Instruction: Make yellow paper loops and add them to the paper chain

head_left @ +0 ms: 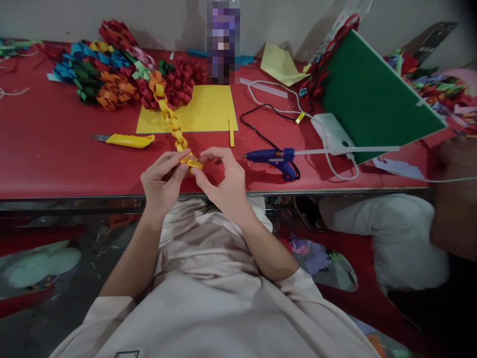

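A yellow paper chain (172, 122) runs from the heap of coloured paper chains (112, 74) down to my hands at the table's front edge. My left hand (163, 176) pinches its near end between thumb and fingers. From the other side, my right hand (223, 179) closes thumb and fingertips on the last yellow loop. Just right of that hand lies a blue glue gun (274, 156), its nozzle toward me-left and a clear glue stick in its back. One loose yellow strip (231, 132) rests partly on the yellow paper sheet (214, 107) behind my hands.
A yellow box cutter (130, 141), blade showing, lies at left. To the right stand a white power strip (331, 132) with cables and a leaning green board (376, 94). Another person's arm (454, 194) and knee are at far right. A blurred-out object (223, 44) stands at the back.
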The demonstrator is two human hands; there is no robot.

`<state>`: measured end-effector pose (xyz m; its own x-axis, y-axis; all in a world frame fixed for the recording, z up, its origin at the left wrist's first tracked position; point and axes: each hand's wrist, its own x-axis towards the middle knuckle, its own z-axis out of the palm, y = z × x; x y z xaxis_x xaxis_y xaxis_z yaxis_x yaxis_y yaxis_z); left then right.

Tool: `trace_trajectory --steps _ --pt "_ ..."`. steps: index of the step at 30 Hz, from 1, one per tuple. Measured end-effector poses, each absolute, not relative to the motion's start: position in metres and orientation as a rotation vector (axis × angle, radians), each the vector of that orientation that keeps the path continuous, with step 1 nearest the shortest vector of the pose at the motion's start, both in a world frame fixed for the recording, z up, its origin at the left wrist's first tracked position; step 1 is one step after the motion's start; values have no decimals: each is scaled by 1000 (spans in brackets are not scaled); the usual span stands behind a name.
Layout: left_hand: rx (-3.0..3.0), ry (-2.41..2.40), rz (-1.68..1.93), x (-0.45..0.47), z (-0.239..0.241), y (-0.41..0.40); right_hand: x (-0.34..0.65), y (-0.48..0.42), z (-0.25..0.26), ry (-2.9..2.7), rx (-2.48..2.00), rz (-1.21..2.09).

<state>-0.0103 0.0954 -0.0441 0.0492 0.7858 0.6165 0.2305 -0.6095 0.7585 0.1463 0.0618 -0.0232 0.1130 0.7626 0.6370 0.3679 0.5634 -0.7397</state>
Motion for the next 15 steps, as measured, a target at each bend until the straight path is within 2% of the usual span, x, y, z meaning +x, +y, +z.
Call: trace_trajectory --steps 15 --pt "1884 1286 1726 -9 -44 92 145 58 -17 -1425 -1024 433"
